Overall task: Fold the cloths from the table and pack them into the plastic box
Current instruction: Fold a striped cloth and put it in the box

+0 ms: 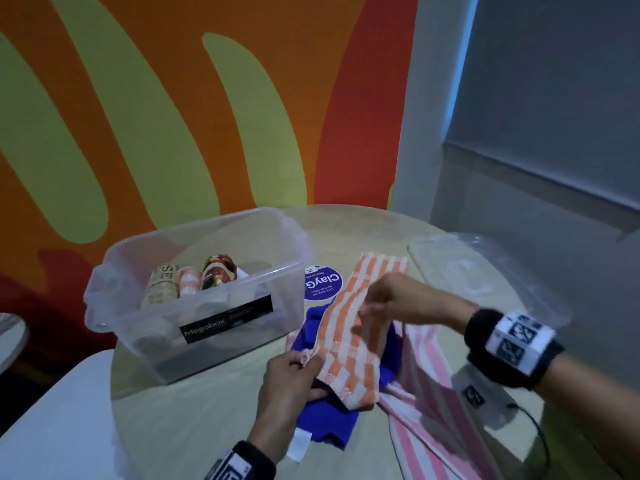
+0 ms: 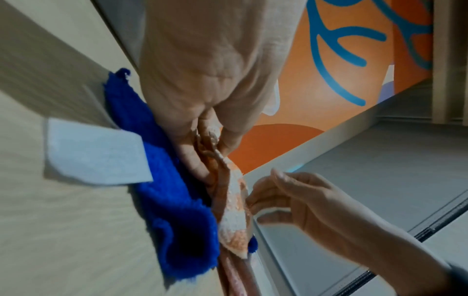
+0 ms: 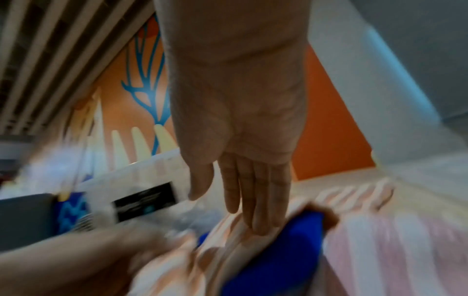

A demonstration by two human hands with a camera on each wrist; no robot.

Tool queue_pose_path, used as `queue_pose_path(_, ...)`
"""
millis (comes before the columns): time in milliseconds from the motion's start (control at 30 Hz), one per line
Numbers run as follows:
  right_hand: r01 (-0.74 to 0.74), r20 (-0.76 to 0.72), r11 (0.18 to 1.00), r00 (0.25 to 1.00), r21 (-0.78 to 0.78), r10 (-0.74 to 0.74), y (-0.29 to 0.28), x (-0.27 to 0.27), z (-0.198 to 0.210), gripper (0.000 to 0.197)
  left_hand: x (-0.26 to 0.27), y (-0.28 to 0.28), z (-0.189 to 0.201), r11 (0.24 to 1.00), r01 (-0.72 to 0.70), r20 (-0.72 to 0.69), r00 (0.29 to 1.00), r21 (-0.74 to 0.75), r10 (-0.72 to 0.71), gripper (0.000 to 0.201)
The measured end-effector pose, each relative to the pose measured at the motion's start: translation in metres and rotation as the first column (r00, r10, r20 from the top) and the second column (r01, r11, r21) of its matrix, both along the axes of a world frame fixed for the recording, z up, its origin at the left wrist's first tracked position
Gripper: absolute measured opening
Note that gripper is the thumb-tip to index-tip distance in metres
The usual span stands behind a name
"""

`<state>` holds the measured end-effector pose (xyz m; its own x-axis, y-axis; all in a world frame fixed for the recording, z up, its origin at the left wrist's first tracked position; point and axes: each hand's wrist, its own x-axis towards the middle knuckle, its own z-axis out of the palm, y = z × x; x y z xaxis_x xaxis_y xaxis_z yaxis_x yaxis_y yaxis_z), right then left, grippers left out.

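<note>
An orange-and-white striped cloth [image 1: 349, 341] lies slantwise over a blue cloth [image 1: 332, 424] and a pink-striped cloth [image 1: 433, 386] on the round table. My left hand [image 1: 306, 360] pinches its near left corner; the left wrist view shows that pinch [image 2: 210, 140] on the orange cloth [image 2: 235, 220] beside the blue cloth [image 2: 172, 200]. My right hand [image 1: 370, 310] is over the cloth's middle. Its straight fingers [image 3: 255, 220] touch the orange cloth [image 3: 228, 250] above the blue one [image 3: 278, 250]. The clear plastic box [image 1: 284, 292] stands to the left with rolled cloths [image 1: 194, 282] inside.
The box's clear lid [image 1: 485, 271] lies at the table's far right. A purple round sticker [image 1: 322, 282] is between box and cloths. A white device with a black cable [image 1: 485, 400] sits near my right wrist. A white surface [image 1: 52, 410] adjoins the table at the left.
</note>
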<state>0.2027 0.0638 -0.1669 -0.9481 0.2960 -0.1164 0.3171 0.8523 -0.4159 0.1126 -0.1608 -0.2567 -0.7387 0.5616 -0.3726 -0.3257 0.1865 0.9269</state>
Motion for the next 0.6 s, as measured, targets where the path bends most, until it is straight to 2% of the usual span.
queue_pose_path(100, -0.074, 0.106, 0.989, 0.990, -0.131, 0.089, -0.062, 0.033, -0.026, 0.041, 0.001, -0.001, 0.006, 0.998, -0.032, 0.038, 0.999, 0.057, 0.030, 0.018)
queue_pose_path(133, -0.068, 0.106, 0.989, 0.991, -0.132, 0.082, -0.077, 0.041, -0.033, 0.043, 0.002, 0.000, 0.011, 0.995, -0.042, 0.062, 0.997, 0.089, 0.037, 0.014)
queue_pose_path(200, -0.051, 0.047, 0.998, 0.998, -0.032, 0.052, -0.097, 0.047, -0.042, 0.043, 0.007, 0.002, 0.027, 0.984, -0.077, 0.101, 0.993, 0.158, 0.062, 0.016)
queue_pose_path(233, -0.027, -0.018, 1.000, 0.999, 0.013, 0.027, -0.100, 0.047, -0.043, 0.038, 0.009, 0.004, 0.037, 0.976, -0.102, 0.107, 0.991, 0.190, 0.082, 0.018)
queue_pose_path(333, 0.051, -0.248, 0.997, 0.968, 0.061, -0.034, -0.087, 0.042, -0.033, 0.004, 0.012, 0.007, 0.065, 0.947, -0.141, 0.084, 0.989, 0.287, 0.122, 0.028)
queue_pose_path(400, 0.057, -0.348, 0.994, 0.937, 0.090, -0.023, -0.071, 0.047, -0.012, 0.008, 0.011, 0.002, 0.078, 0.957, -0.089, 0.022, 0.996, 0.277, 0.087, 0.024)
queue_pose_path(467, 0.029, -0.397, 0.989, 0.917, 0.143, 0.030, -0.059, 0.059, 0.008, 0.015, 0.009, -0.006, 0.083, 0.979, 0.023, -0.074, 0.997, 0.201, -0.008, 0.012)
queue_pose_path(533, -0.018, -0.377, 0.985, 0.923, 0.171, 0.082, -0.060, 0.073, 0.013, 0.018, 0.011, -0.018, 0.080, 0.980, 0.152, -0.125, 0.983, 0.127, -0.136, 0.009)
queue_pose_path(600, -0.073, -0.324, 0.981, 0.937, 0.178, 0.128, -0.065, 0.086, 0.002, 0.014, 0.016, -0.030, 0.070, 0.971, 0.225, -0.113, 0.970, 0.075, -0.216, 0.018)
